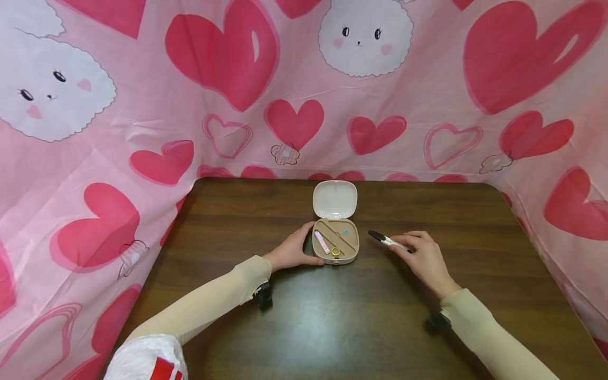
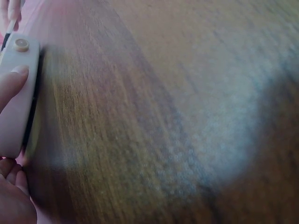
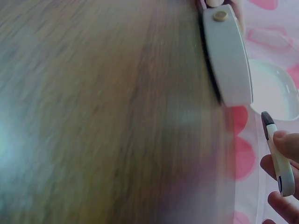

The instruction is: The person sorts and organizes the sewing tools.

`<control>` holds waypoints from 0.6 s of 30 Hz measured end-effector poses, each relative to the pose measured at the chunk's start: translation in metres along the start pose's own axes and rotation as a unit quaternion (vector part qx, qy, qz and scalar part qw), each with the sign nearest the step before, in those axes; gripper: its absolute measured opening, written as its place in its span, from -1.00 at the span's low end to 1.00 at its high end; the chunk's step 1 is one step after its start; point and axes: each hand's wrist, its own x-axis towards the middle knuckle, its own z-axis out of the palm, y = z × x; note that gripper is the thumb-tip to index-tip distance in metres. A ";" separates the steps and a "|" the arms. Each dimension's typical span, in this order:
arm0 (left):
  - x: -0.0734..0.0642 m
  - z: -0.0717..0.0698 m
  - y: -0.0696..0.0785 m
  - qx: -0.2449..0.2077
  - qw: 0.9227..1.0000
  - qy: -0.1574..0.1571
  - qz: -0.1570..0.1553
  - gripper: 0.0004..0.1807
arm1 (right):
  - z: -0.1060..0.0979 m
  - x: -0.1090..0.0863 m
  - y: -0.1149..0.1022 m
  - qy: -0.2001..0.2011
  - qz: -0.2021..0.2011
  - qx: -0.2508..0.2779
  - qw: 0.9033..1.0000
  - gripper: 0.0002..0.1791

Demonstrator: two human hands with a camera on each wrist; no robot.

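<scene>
A small white case stands on the table with its hinged lid raised behind it. Inside, thin dividers part the beige tray, which bears a pink-and-white stick, a yellow ring and a tiny blue piece. My left hand grips the case from its left, thumb across the front wall near the round button. Just right of the case, my right hand pinches a slim white pen-like item with a black tapered end, tip towards the case.
The dark wooden table reaches back to a pink cloth with hearts, which hangs behind and along both sides. A black wrist camera sits under the left cuff, another black camera under the right.
</scene>
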 end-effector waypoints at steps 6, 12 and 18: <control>0.000 0.000 0.000 -0.004 1.000 0.000 0.003 0.20 | 0.007 0.005 -0.010 0.000 -0.003 0.016 1.000 -0.76; 0.000 0.001 -0.001 -0.002 1.000 0.000 0.007 0.20 | 0.014 0.011 -0.021 0.000 -0.006 0.027 1.000 -0.76; 0.001 0.001 -0.002 0.000 1.000 0.001 0.002 0.20 | 0.021 0.018 -0.035 -0.004 -0.015 0.031 0.999 -0.76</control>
